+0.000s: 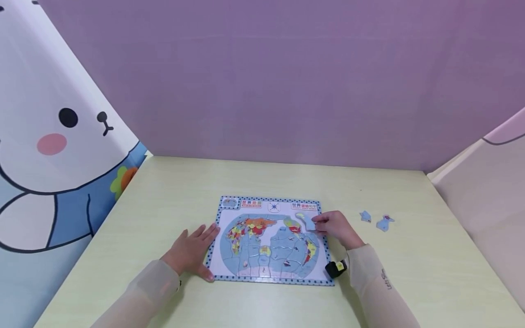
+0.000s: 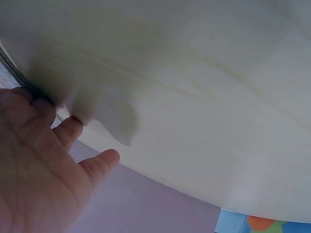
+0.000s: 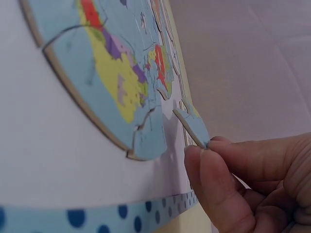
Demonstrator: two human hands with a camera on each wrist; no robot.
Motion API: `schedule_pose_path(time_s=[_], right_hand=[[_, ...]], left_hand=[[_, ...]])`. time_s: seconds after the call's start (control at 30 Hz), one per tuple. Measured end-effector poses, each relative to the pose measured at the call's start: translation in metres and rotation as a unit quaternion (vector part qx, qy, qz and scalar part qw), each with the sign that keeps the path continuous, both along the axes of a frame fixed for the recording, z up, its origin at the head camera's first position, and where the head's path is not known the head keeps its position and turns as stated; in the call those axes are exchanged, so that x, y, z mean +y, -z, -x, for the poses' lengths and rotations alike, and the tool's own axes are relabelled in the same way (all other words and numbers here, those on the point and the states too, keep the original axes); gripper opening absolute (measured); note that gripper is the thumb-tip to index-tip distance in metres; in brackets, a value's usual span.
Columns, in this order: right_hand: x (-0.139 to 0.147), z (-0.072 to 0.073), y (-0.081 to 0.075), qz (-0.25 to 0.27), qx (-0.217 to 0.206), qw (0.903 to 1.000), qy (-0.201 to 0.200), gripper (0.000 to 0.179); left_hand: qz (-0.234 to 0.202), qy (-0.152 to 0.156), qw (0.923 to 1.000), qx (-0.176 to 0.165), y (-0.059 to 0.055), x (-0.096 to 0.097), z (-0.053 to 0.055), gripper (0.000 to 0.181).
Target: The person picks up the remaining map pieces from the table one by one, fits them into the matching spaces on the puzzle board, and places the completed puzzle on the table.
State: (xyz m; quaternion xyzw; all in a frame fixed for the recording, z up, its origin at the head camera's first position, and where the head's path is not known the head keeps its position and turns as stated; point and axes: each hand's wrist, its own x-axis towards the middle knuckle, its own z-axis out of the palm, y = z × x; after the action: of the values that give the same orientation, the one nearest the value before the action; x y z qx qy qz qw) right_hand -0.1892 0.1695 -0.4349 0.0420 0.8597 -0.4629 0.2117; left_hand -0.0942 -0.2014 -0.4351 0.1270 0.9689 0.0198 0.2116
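Observation:
A world-map jigsaw board (image 1: 270, 281) with a dotted blue border lies flat on the table, mostly filled with pieces. My right hand (image 1: 337, 228) pinches a light-blue puzzle piece (image 1: 306, 222) between thumb and fingers, over the upper right of the map. In the right wrist view that piece (image 3: 195, 127) is tilted and raised above the white backing. Along the board's left edge rests my left hand (image 1: 192, 251), fingers spread. The left wrist view shows its thumb and fingers (image 2: 99, 167) extended. White backing shows at the map's upper middle.
Two loose puzzle pieces, one small (image 1: 365, 217) and one with a red patch (image 1: 384, 223), lie on the table right of the board. A purple cloth wall (image 1: 279, 91) stands behind the table, with a cartoon-printed panel (image 1: 82, 150) at the left.

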Motion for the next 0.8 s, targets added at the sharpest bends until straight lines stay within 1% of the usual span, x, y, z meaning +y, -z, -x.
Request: schedule_pose_path(time_s=[0.37,0.57,0.8], right_hand=[[-0.0039,0.0014,0.0015,-0.003,0.006,0.9999,-0.010,0.023],[-0.0073,0.0012,0.0018,-0.009,0.004,0.9999,-0.009,0.024],[-0.0090,0.0013,0.0061,-0.005,0.005,0.9999,-0.013,0.024]], left_hand=[[-0.010,-0.002,1.0000,-0.001,-0.0018,0.0000,-0.0002,0.120],[-0.005,-0.005,1.0000,-0.006,-0.0025,0.0007,0.0004,0.120],[0.003,-0.004,1.0000,-0.006,-0.0008,0.0012,0.0012,0.121]])
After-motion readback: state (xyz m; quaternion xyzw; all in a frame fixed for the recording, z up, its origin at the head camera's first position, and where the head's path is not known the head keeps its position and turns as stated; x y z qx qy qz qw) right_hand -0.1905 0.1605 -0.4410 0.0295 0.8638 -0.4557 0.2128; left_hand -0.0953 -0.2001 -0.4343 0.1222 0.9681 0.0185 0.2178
